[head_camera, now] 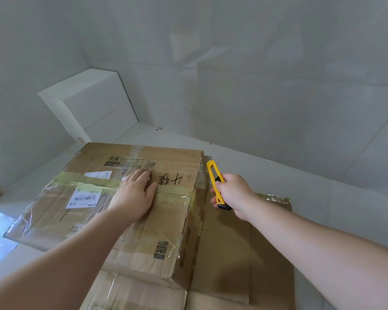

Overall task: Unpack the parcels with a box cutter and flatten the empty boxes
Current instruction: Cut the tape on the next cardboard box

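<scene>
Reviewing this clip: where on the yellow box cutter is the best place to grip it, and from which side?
Grip the box cutter on its lower handle near the black end, from the right, as the right hand does. Its slim yellow body points up and away beside the taped box, keeping fingers behind the front end.

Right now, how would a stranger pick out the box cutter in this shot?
Start at the big taped cardboard parcel that the left hand presses flat on. Just off its right edge, the right hand grips the box cutter above flattened cardboard. It is the only bright yellow thing here, slim, with a black end.
</scene>
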A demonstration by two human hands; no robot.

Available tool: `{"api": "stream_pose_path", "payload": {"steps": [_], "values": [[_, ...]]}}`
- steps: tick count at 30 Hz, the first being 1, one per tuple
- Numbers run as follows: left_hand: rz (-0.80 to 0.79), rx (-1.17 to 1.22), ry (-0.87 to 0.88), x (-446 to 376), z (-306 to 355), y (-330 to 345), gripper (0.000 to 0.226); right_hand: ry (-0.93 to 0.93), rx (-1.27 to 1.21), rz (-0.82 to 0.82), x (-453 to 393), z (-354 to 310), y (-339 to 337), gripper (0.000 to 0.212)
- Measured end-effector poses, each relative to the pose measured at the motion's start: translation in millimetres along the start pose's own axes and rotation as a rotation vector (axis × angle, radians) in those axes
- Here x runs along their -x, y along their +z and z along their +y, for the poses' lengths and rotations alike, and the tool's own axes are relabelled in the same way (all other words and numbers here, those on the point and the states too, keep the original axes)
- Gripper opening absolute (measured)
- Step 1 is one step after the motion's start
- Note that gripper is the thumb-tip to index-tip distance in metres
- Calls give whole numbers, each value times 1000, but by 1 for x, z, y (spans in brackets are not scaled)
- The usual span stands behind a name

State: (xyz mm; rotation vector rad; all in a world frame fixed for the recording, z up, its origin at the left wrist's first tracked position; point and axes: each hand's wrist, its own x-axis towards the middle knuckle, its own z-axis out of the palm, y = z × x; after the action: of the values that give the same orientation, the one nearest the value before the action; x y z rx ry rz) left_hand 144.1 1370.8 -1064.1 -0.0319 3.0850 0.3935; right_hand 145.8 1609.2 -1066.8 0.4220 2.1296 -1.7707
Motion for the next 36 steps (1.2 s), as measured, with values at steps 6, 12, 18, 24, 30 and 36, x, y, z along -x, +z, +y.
{"api": "stream_pose_path", "payload": {"steps": [6, 12, 18, 24, 30, 36], "values": [[5, 3, 6, 1, -5, 6, 56, -52, 24, 19, 3, 4, 2, 19], [11, 11, 4, -1, -8, 11, 57, -81, 46, 20, 7, 7, 4, 24], [0, 5, -1, 0, -8, 11, 58, -90, 54, -8, 12, 7, 0, 23], [1, 2, 1, -1, -8, 12, 58, -102, 66, -27, 21, 10, 2, 18], [-5, -4, 5, 0, -11, 13, 58, -127, 83, -16, 26, 10, 2, 18], [-6, -6, 23, 1, -10, 10, 58, -133, 92, -26, 30, 9, 1, 19]]}}
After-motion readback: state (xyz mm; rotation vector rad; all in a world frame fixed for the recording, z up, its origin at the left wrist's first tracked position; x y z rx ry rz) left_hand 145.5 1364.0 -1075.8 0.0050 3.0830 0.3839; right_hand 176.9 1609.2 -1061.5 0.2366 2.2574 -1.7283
